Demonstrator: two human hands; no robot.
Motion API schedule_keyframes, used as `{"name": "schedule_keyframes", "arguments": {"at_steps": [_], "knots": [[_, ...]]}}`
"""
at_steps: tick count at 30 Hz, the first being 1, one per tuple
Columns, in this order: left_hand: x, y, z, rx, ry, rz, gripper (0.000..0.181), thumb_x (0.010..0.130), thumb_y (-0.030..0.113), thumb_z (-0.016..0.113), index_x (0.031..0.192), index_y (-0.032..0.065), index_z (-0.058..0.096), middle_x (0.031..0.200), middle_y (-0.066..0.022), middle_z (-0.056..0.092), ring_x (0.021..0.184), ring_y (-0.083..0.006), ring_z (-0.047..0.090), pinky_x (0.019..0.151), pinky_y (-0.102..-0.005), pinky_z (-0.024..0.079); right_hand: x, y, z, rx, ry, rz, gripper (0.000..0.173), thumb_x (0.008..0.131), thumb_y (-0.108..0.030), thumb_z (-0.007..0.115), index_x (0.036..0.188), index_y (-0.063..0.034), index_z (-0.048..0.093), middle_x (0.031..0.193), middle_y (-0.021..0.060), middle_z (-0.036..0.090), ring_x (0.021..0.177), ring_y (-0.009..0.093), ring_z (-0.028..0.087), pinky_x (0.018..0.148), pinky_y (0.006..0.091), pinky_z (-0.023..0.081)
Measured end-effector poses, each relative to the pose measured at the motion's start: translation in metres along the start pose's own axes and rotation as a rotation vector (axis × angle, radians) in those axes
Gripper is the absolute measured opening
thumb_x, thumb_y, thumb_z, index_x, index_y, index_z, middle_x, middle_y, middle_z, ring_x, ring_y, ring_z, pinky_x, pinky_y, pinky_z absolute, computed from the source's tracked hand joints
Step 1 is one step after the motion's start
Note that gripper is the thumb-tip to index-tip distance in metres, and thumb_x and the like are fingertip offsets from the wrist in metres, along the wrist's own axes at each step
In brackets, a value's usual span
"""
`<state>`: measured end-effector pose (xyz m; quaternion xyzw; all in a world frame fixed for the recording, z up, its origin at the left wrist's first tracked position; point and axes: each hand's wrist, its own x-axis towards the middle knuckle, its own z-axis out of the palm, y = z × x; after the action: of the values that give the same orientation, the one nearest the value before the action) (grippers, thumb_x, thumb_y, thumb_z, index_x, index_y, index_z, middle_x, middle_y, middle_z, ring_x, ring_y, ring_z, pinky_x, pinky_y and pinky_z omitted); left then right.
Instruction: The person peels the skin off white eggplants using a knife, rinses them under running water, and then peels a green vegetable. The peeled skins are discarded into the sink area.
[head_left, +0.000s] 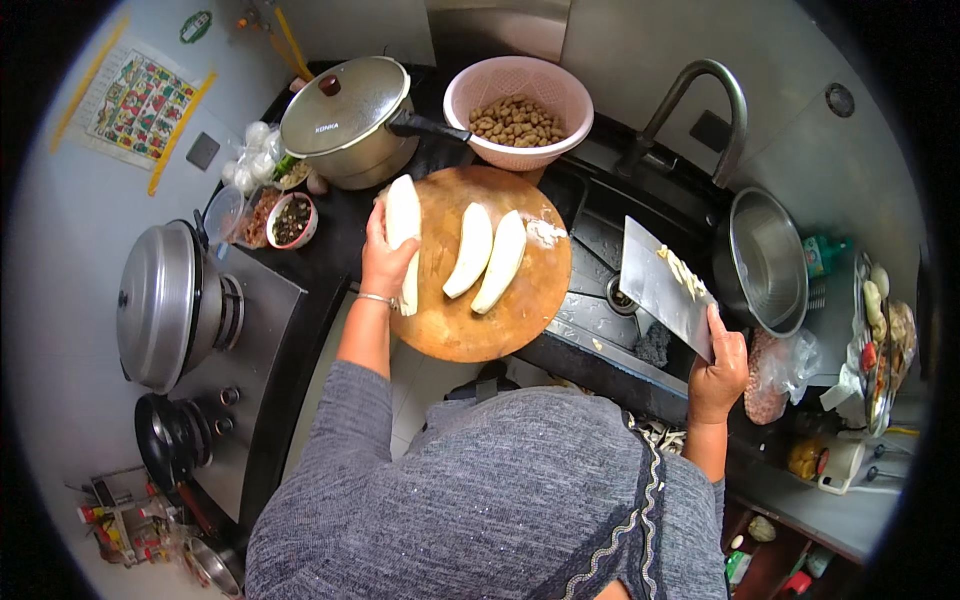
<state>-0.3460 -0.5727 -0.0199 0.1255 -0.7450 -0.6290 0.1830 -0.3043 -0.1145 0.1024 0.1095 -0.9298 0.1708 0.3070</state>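
Note:
My left hand (386, 251) grips a long, pale peeled vegetable (405, 214) at the left side of a round wooden cutting board (442, 330). Two more peeled pieces lie side by side on the board, a left one (471, 251) and a right one (501, 262). Over the sink, right of the board, my right hand (720, 367) is closed on the handle end of a broad cleaver (652, 277). Pale scraps (682, 272) cling to its blade. The handle is mostly hidden in my fist. A wet patch shines at the board's upper right.
A pink colander (454, 112) of brown nuts or tubers and a lidded pressure cooker (345, 112) stand behind the board. The sink (589, 307) has a curved faucet (739, 105); a metal basin (772, 262) is at right. Small bowls (295, 220) and the stove (262, 315) are left.

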Motion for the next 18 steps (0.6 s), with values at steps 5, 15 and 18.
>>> {"name": "schedule_keyframes", "arguments": {"at_steps": [5, 15, 18], "knots": [[-0.018, 0.107, 0.050, -0.900, -0.501, -0.227, 0.061, 0.084, 0.020, 0.057, 0.138, -0.0009, 0.037, 0.130, -0.0152, 0.051, 0.108, -0.0223, 0.056, 0.091, -0.0341, 0.049, 0.003, -0.013, 0.000, 0.087, 0.013, -0.052, 0.056, 0.062, 0.010, 0.058, 0.111, -0.0137, 0.070, 0.071, 0.0086, 0.056, 0.065, 0.025, 0.057, 0.061, 0.0350, 0.048], [-0.053, 0.133, 0.159, -1.429, -0.867, -0.943, 0.065, 0.090, 0.059, 0.049, 0.119, 0.0008, 0.055, 0.101, -0.0133, 0.065, 0.096, -0.0242, 0.064, 0.086, -0.0399, 0.054, 0.008, -0.054, -0.013, 0.149, -0.032, -0.223, 0.044, 0.066, -0.007, 0.064, 0.108, -0.0166, 0.072, 0.067, 0.0027, 0.049, 0.061, 0.021, 0.052, 0.057, 0.0335, 0.041], [-0.070, 0.149, 0.171, -1.279, -0.846, -0.929, 0.063, 0.091, 0.055, 0.051, 0.123, 0.0019, 0.052, 0.105, -0.0137, 0.064, 0.094, -0.0239, 0.065, 0.085, -0.0394, 0.054, 0.009, -0.057, -0.018, 0.139, -0.001, -0.236, 0.046, 0.067, -0.005, 0.063, 0.110, -0.0175, 0.071, 0.067, 0.0023, 0.046, 0.059, 0.020, 0.049, 0.055, 0.0329, 0.040]]}}
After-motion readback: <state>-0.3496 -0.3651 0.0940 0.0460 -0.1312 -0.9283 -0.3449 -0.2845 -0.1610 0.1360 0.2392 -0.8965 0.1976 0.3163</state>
